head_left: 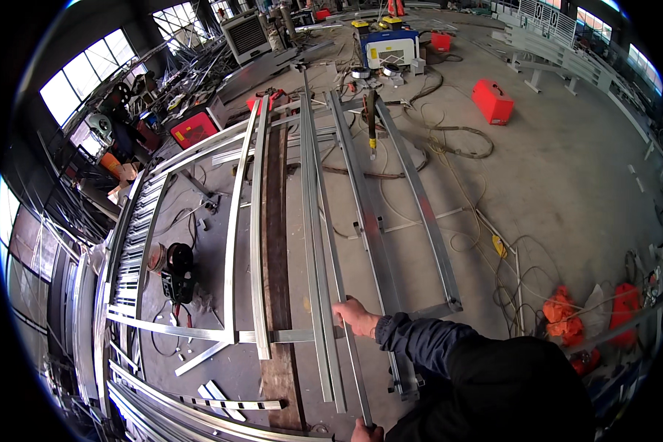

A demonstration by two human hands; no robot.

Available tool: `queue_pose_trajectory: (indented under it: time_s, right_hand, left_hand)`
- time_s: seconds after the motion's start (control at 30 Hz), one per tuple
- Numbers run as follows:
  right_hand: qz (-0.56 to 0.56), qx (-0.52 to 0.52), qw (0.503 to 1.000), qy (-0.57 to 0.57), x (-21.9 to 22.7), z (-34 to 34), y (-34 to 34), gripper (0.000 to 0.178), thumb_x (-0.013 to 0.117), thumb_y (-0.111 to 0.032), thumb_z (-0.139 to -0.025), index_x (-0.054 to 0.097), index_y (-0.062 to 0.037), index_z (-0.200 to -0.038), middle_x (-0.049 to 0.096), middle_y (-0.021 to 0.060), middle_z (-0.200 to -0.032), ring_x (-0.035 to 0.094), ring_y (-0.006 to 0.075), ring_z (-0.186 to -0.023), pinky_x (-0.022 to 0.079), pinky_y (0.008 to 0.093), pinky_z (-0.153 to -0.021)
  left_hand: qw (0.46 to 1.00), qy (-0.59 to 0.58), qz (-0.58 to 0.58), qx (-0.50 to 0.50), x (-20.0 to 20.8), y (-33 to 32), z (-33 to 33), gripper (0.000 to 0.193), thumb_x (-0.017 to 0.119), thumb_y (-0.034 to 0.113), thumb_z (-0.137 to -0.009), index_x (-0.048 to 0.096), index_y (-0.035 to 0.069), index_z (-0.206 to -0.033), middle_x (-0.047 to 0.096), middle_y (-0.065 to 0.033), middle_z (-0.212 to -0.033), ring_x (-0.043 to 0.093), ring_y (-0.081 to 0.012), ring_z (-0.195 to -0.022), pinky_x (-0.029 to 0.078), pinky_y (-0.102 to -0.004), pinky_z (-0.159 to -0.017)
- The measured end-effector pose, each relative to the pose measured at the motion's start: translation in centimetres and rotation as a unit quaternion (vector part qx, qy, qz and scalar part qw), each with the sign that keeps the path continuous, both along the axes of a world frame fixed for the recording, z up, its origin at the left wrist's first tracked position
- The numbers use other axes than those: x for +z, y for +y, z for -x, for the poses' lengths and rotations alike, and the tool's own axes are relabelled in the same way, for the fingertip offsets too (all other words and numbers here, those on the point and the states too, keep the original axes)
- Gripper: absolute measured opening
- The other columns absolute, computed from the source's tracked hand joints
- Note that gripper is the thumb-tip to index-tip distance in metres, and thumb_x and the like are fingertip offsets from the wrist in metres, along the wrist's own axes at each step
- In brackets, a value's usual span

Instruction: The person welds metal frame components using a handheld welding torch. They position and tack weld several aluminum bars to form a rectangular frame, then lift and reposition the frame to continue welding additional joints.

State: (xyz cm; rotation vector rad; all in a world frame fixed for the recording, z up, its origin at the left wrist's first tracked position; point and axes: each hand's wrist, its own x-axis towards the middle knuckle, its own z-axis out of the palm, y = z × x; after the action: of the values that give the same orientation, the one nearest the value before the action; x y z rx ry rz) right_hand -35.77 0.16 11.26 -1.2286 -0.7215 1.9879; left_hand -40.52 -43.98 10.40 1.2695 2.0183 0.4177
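Note:
My right hand (pixel 357 317) is closed round a long thin metal bar (pixel 355 368), its dark blue sleeve coming in from the right. At the lower edge, my left hand (pixel 366 432), partly cut off, is closed at the bar's near end, where a dark tip shows. The bar slants away from me, close alongside a pair of long silver profiles (pixel 313 258). Beneath them lies a silver frame; its near crosspiece (pixel 291 336) passes under the profiles. Right of my right hand runs a wider steel profile (pixel 372 239) with small brackets.
A brown beam (pixel 274 221) runs under the frame. A dark tool with a yellow band (pixel 371 121) stands near the far crossbar. Cables and hoses (pixel 464 144) trail over the floor. A red case (pixel 492 102), a blue-and-white machine (pixel 389 50) and a black device (pixel 177 272) stand around.

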Motion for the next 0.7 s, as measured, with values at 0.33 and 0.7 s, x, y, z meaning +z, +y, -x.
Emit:
queue_pose_trajectory:
  time_s: [0.33, 0.7]
  right_hand:
    - [-0.002, -0.011, 0.994, -0.104, 0.1, -7.7, 7.9, 0.019, 0.067, -0.013, -0.078, 0.055, -0.0048, -0.065, 0.052, 0.0047, -0.070, 0.045, 0.0198, -0.066, 0.032, 0.0451, -0.060]
    - [0.011, -0.007, 0.994, -0.113, -2.1, -10.2, 8.7, 0.018, 0.068, -0.010, -0.076, 0.057, -0.0019, -0.064, 0.055, 0.0044, -0.068, 0.047, 0.0180, -0.064, 0.033, 0.0414, -0.059]
  left_hand:
    - [0.996, -0.052, -0.027, -0.065, 2.3, 8.4, -5.0, 0.031, 0.068, 0.030, -0.094, 0.072, 0.001, -0.085, 0.069, -0.0272, -0.074, 0.069, -0.0502, -0.072, 0.052, -0.0606, -0.066]
    - [0.995, -0.041, 0.013, -0.092, 0.6, 8.9, -6.8, 0.037, 0.073, 0.032, -0.093, 0.067, -0.004, -0.101, 0.071, -0.0288, -0.078, 0.071, -0.0506, -0.077, 0.054, -0.0608, -0.069]
